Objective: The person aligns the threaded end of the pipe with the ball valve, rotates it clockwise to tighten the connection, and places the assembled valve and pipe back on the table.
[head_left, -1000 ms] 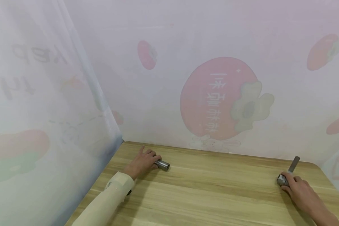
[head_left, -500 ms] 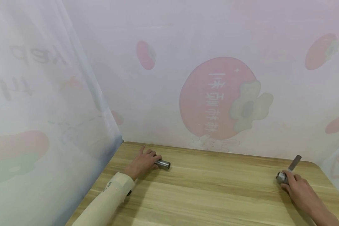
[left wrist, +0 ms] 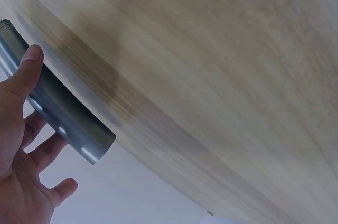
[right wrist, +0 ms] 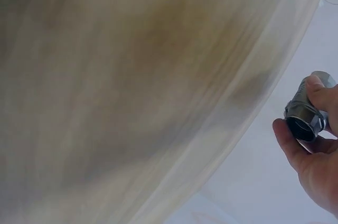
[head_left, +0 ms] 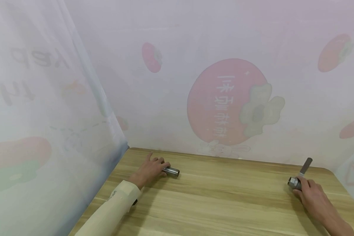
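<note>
from where i stand, the person's left hand [head_left: 150,170] has thumb and fingers pinching a smooth metal pipe [head_left: 172,172], one finger sticking out away from it; the pipe is at the far left part of the wooden table [head_left: 209,193], threaded at one end; well apart, the right hand [head_left: 315,198] grips a metal valve [head_left: 293,183] with thumb and fingers at the far right part, its hollow end facing left and its flat lever [head_left: 306,166] pointing up and away; behind them hangs a pale curtain [head_left: 165,108] printed with red fruit
</note>
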The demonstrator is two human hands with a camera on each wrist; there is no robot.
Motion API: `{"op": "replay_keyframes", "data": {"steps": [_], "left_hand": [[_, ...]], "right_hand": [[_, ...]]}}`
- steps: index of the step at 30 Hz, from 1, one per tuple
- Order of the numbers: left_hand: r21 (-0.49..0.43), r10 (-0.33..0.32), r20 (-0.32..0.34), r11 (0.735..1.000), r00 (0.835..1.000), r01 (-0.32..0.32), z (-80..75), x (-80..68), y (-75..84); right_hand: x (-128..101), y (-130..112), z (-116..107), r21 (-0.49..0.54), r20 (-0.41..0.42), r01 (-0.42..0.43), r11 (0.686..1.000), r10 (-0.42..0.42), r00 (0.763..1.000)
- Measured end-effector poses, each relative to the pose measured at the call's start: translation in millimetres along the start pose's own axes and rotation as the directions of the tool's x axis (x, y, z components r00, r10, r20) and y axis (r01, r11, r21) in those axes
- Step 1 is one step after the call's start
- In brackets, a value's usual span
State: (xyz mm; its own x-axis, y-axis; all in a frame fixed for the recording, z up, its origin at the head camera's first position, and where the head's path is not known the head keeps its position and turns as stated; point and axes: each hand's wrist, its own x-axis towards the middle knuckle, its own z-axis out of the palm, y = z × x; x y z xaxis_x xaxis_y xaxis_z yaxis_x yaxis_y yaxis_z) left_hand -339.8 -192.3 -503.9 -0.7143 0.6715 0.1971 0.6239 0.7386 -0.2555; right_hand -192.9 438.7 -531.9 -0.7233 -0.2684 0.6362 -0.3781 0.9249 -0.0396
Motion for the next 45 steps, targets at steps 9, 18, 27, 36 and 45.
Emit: {"op": "replay_keyframes", "data": {"steps": [9, 18, 27, 36, 45], "left_hand": [[0.003, 0.007, 0.001, 1.000, 1.000, -0.007, -2.2, 0.6, 3.6], [-0.006, 0.008, 0.034, 1.000, 0.999, -0.008, -2.2, 2.3, 7.7], [0.007, 0.016, 0.029, 1.000, 0.999, -0.016, -3.9, -0.7, 12.0], [-0.017, 0.015, 0.042, 1.000, 0.999, -0.014, -7.8, -2.2, 15.1], [-0.064, 0.005, 0.049, 0.998, 0.999, -0.002, -9.3, -3.5, 20.3]], "right_hand": [[3.6, -5.3, -1.0, -0.006, -0.037, -0.001, 1.000, 0.001, 0.999], [6.3, -10.2, -0.1, -0.010, -0.090, 0.022, 1.000, -0.023, 0.996], [9.9, -11.1, 2.0, 0.028, -0.135, 0.050, 0.998, -0.045, 0.990], [14.6, -15.1, 2.1, 0.041, -0.179, 0.059, 0.997, -0.051, 0.983], [15.8, -20.5, -0.2, 0.041, -0.175, 0.041, 0.998, -0.034, 0.984]]}}
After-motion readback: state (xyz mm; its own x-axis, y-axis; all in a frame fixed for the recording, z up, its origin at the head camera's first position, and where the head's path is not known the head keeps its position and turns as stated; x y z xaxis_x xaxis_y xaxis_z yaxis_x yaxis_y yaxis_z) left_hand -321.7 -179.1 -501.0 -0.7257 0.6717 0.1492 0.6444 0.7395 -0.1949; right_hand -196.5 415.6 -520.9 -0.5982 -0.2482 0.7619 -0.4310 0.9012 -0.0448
